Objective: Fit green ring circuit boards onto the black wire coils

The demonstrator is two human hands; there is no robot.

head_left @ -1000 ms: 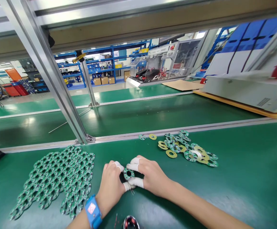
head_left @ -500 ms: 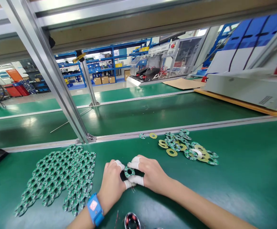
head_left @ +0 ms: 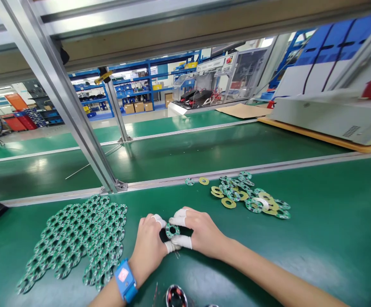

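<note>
Between my two hands is a small green ring-shaped circuit board [head_left: 172, 230] with a dark hole in its middle. My left hand [head_left: 150, 238], with white finger cots and a blue wrist strap [head_left: 126, 280], pinches it from the left. From the right, the thumb and forefinger of my right hand [head_left: 201, 232], also in white finger cots, close on its edge. Thin wires stick out below the fingertips. What lies under the board is hidden by my fingers. Nearer to me stands a round part with reddish windings [head_left: 176, 296], cut off by the lower edge.
Many green ring boards [head_left: 76, 238] lie in a cluster on the left. A loose pile of ring boards and yellow rings [head_left: 228, 203] lies on the right. A metal post [head_left: 73, 115] rises left of centre; a grey box [head_left: 329, 119] stands at the back right.
The view has shifted slightly. Both hands keep the same hold on the ring board, with barely any motion of the fingers.
</note>
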